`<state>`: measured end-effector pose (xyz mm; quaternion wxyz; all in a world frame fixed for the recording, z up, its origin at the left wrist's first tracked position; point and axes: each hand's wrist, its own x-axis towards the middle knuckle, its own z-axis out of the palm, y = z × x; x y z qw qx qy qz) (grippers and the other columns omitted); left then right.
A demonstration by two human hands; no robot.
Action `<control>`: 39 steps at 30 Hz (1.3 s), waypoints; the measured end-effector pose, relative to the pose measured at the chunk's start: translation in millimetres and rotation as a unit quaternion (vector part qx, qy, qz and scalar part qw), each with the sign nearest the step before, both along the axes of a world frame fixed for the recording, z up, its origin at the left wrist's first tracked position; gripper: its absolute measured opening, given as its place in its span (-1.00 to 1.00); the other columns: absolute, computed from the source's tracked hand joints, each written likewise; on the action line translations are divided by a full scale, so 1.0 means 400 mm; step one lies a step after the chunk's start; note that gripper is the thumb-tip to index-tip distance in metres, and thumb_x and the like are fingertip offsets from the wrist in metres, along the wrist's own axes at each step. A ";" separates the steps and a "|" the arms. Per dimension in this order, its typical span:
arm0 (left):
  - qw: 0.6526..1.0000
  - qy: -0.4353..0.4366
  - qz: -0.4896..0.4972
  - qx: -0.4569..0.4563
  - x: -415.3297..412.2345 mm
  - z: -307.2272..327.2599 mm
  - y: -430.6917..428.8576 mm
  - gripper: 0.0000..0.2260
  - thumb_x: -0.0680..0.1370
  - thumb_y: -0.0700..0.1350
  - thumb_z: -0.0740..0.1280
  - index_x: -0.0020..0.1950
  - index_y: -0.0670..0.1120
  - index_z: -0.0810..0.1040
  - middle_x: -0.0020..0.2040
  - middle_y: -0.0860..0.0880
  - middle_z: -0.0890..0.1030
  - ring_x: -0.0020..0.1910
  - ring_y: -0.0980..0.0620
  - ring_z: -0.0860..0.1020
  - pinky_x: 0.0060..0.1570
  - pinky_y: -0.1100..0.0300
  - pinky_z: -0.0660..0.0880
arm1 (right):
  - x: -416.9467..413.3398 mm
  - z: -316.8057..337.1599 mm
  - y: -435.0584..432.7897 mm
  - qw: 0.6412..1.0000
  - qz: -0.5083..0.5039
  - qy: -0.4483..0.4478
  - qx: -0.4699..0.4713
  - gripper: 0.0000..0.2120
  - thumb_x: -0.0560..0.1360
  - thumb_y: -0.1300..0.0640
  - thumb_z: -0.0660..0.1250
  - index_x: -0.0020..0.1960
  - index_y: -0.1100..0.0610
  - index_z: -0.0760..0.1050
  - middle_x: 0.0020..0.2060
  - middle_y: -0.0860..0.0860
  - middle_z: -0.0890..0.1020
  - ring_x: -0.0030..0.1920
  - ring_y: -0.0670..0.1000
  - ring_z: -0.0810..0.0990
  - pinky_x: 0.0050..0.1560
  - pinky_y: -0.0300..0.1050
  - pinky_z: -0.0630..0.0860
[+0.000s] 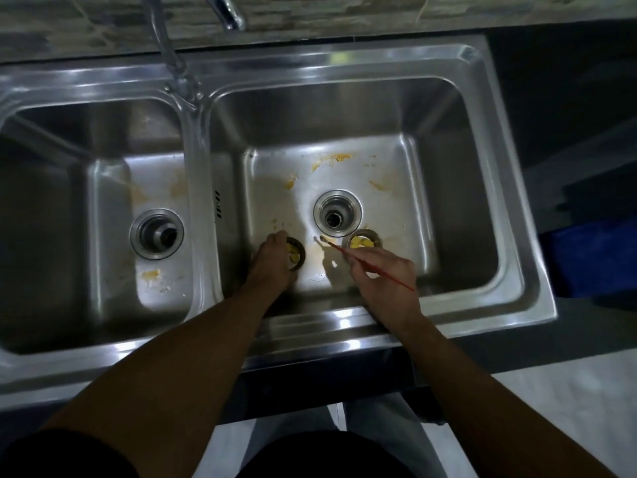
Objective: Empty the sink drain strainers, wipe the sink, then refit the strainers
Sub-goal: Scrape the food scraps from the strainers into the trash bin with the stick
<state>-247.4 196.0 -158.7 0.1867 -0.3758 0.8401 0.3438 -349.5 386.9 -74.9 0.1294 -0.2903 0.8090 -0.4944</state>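
A steel double sink fills the view. Both drains are bare: one in the right basin, one in the left basin. Two strainers holding yellow scraps lie on the right basin's floor. My left hand grips the left strainer. The other strainer sits beside the right drain, just beyond my right hand. My right hand pinches a thin red-handled brush, its pale tip near the floor between the two strainers. Yellow smears stain both basin floors.
A chrome tap and a clear hose hang over the divider at the back. A dark counter lies to the right, with something blue below it. The sink's front rim runs under my forearms.
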 end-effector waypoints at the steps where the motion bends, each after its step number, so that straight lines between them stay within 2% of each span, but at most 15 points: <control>1: 1.000 0.004 -0.009 -0.006 -0.001 0.009 0.002 -0.20 0.38 -0.12 0.58 0.52 -0.12 0.25 0.46 -0.15 0.34 0.44 -0.18 0.35 0.44 -0.04 0.35 | 0.001 0.009 0.002 1.000 -0.004 0.001 0.005 -0.82 0.47 0.43 0.47 0.05 0.30 0.70 -0.11 0.05 0.74 -0.12 -0.20 0.69 0.00 -0.34 0.58; 4: 0.999 0.012 -0.018 -0.024 -0.005 0.033 0.006 -0.21 0.33 -0.03 0.59 0.48 -0.06 0.31 0.40 -0.11 0.38 0.39 -0.16 0.40 0.39 -0.03 0.41 | 0.004 0.028 0.008 1.000 -0.013 -0.014 0.019 -0.83 0.51 0.38 0.46 0.09 0.28 0.70 -0.10 0.06 0.74 -0.13 -0.16 0.70 -0.01 -0.36 0.57; 6: 0.999 0.032 -0.006 -0.017 -0.001 0.041 0.007 -0.21 0.30 0.01 0.60 0.45 -0.01 0.34 0.37 -0.09 0.38 0.35 -0.15 0.42 0.35 -0.02 0.44 | 0.006 0.032 0.009 0.999 -0.031 -0.036 0.020 -0.84 0.52 0.37 0.45 0.09 0.28 0.69 -0.09 0.02 0.73 -0.12 -0.22 0.69 0.00 -0.41 0.55; 9: 0.994 0.108 0.014 0.005 0.009 0.084 0.021 -0.24 0.27 0.05 0.58 0.41 0.01 0.37 0.35 -0.06 0.35 0.31 -0.12 0.45 0.32 0.03 0.46 | 0.009 0.059 0.025 0.996 -0.070 -0.053 0.027 -0.87 0.55 0.28 0.43 0.08 0.24 0.71 -0.11 -0.21 0.68 -0.10 -0.38 0.64 0.00 -0.54 0.46; 12: 0.984 0.176 0.019 0.004 0.009 0.140 0.041 -0.29 0.27 0.09 0.57 0.35 -0.01 0.42 0.23 0.03 0.37 0.14 0.03 0.45 0.14 0.18 0.42 | -0.001 0.083 0.049 0.992 -0.098 -0.072 0.046 -0.88 0.59 0.11 0.40 0.05 0.05 0.72 -0.21 -0.37 0.64 -0.16 -0.40 0.62 -0.09 -0.59 0.42; 14: 0.978 0.211 0.004 0.005 0.002 0.183 0.060 -0.32 0.24 0.13 0.53 0.31 0.01 0.44 0.15 0.11 0.35 0.06 0.18 0.38 0.05 0.30 0.35 | -0.009 0.105 0.071 0.989 -0.123 -0.080 0.035 -0.88 0.59 0.03 0.38 0.01 -0.13 0.70 -0.30 -0.31 0.68 -0.23 -0.29 0.67 -0.16 -0.46 0.51; 17: 0.968 0.251 -0.024 0.005 -0.022 0.243 0.098 -0.36 0.22 0.07 0.55 0.26 0.02 0.46 0.13 0.10 0.37 0.04 0.25 0.36 -0.03 0.53 0.29 | -0.026 0.146 0.113 0.984 -0.155 -0.085 -0.005 -0.81 0.53 0.04 0.41 -0.10 -0.27 0.67 -0.27 -0.14 0.72 -0.25 -0.08 0.72 -0.12 -0.09 0.68; 20: 0.957 0.287 -0.045 0.004 -0.062 0.293 0.153 -0.36 0.18 0.03 0.59 0.23 0.09 0.48 0.14 0.12 0.42 0.06 0.28 0.40 0.03 0.50 0.35 | -0.043 0.180 0.175 0.976 -0.186 -0.099 -0.051 -0.78 0.46 0.13 0.46 -0.12 -0.22 0.70 -0.24 -0.08 0.74 -0.21 0.02 0.74 -0.06 0.08 0.69; 23: 0.948 0.309 -0.070 0.016 -0.113 0.332 0.239 -0.36 0.17 0.19 0.60 0.20 0.17 0.48 0.15 0.20 0.52 0.12 0.21 0.50 0.09 0.37 0.43 | -0.051 0.207 0.263 0.958 -0.239 -0.117 -0.104 -0.85 0.44 0.19 0.50 -0.09 -0.05 0.73 -0.23 -0.08 0.75 -0.19 -0.07 0.74 -0.09 -0.17 0.65; 25: 0.947 0.309 -0.083 0.025 -0.143 0.349 0.310 -0.34 0.18 0.22 0.62 0.22 0.16 0.48 0.13 0.20 0.56 0.13 0.17 0.54 0.10 0.31 0.49 | -0.047 0.230 0.345 0.943 -0.272 -0.122 -0.147 -0.88 0.47 0.22 0.50 -0.05 0.04 0.74 -0.21 -0.03 0.76 -0.15 -0.02 0.74 -0.06 -0.22 0.63; 27: 0.941 0.318 -0.106 0.045 -0.166 0.362 0.395 -0.35 0.20 0.21 0.64 0.22 0.18 0.49 0.10 0.21 0.59 0.12 0.19 0.56 0.11 0.29 0.52 | -0.037 0.252 0.443 0.925 -0.308 -0.125 -0.183 -0.89 0.50 0.21 0.49 -0.01 0.06 0.73 -0.17 0.03 0.76 -0.10 0.07 0.75 0.01 -0.09 0.66; 30: 0.921 0.349 -0.159 0.075 -0.187 0.379 0.549 -0.37 0.22 0.20 0.64 0.21 0.17 0.49 0.08 0.27 0.61 0.11 0.31 0.57 0.10 0.44 0.47 | -0.012 0.277 0.606 0.895 -0.374 -0.118 -0.211 -0.90 0.53 0.16 0.47 0.03 0.06 0.72 -0.16 0.06 0.76 -0.09 0.13 0.75 0.02 0.04 0.69; 31: 0.913 0.357 -0.176 0.082 -0.189 0.381 0.606 -0.37 0.23 0.18 0.65 0.22 0.15 0.50 0.09 0.25 0.62 0.12 0.30 0.57 0.10 0.44 0.47 | 0.000 0.281 0.663 0.884 -0.396 -0.116 -0.218 -0.89 0.53 0.15 0.46 0.05 0.09 0.72 -0.16 0.07 0.76 -0.10 0.14 0.76 0.01 0.06 0.69; 34: 0.896 0.376 -0.208 0.112 -0.189 0.366 0.773 -0.32 0.22 0.12 0.67 0.26 0.00 0.55 0.12 0.09 0.65 0.13 0.12 0.62 0.13 0.23 0.57 | 0.040 0.284 0.835 0.865 -0.440 -0.106 -0.218 -0.80 0.57 0.11 0.43 0.12 0.18 0.69 -0.10 0.07 0.77 -0.09 0.12 0.76 -0.03 0.06 0.70; 39: 0.886 0.333 -0.299 0.124 -0.181 0.288 0.980 -0.32 0.24 0.17 0.65 0.30 0.10 0.50 0.19 0.15 0.60 0.20 0.12 0.58 0.13 0.18 0.60 | 0.132 0.247 1.062 0.839 -0.505 -0.104 -0.173 -0.76 0.61 0.06 0.37 0.19 0.15 0.66 -0.02 -0.01 0.76 -0.07 0.07 0.76 -0.07 0.04 0.71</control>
